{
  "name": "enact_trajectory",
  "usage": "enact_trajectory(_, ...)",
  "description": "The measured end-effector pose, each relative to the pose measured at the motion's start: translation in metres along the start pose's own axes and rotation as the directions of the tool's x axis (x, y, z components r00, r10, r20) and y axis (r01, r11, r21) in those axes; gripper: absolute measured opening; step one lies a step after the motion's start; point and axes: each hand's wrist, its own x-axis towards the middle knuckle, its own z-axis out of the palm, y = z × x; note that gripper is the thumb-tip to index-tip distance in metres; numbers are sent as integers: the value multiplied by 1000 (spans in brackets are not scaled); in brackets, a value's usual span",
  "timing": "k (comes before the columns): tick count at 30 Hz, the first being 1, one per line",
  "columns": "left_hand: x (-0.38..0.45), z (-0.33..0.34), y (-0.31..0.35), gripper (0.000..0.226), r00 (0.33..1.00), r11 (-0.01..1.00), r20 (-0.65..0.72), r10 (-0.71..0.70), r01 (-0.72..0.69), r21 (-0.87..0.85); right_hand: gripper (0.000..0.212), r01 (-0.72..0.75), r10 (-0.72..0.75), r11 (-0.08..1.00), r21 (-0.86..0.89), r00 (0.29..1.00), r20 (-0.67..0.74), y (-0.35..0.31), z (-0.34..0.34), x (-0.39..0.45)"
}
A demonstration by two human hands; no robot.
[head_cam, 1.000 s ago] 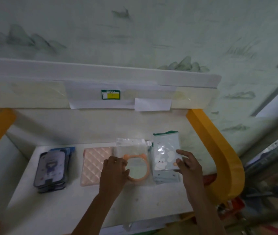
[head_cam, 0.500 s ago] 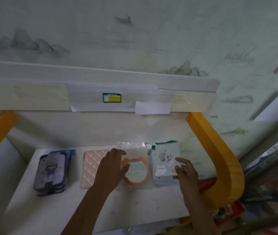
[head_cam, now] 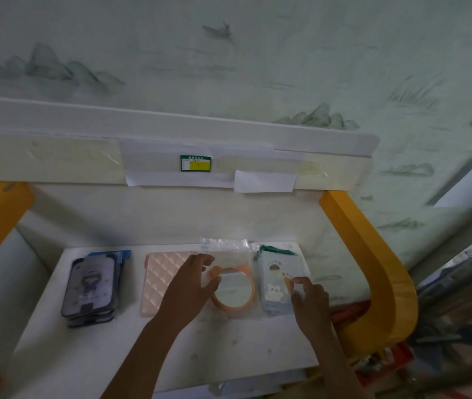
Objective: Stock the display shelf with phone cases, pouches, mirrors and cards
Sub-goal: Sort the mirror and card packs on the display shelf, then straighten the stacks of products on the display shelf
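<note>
Orange mirror (head_cam: 233, 289) under left hand (head_cam: 190, 286), card pack (head_cam: 277, 279) under right hand (head_cam: 311, 299)

Shop: price-labelled shelf (head_cam: 171, 174), packaged goods.

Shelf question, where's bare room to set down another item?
The front strip of the shelf, nearer than the phone case stack, is bare. The back row is crowded: pink pouch, bagged mirror and cards sit close together.

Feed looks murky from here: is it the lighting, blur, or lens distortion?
Head view: dim, flat light with a greenish cast; soft throughout; wide-angle bending bows the upper shelf edge; faint glare on the mirror; left hand and right hand readable.
</note>
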Motion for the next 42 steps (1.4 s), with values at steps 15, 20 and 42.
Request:
enact_trajectory(15,-47,-41,-8,47,988,984,-126,-89,68,-162,37,352,-370,916,192,927,66,-53,-19,-25)
enact_trajectory(20,-81,-56,-6,41,981,988,-162,-109,88,-129,38,413,-448,875,254,888,99,-70,-28,-50)
enact_trajectory(42,-195,-176,-51,33,904,955,-309,-295,291,-60,38,483,-589,791,375,767,254,-183,28,-138)
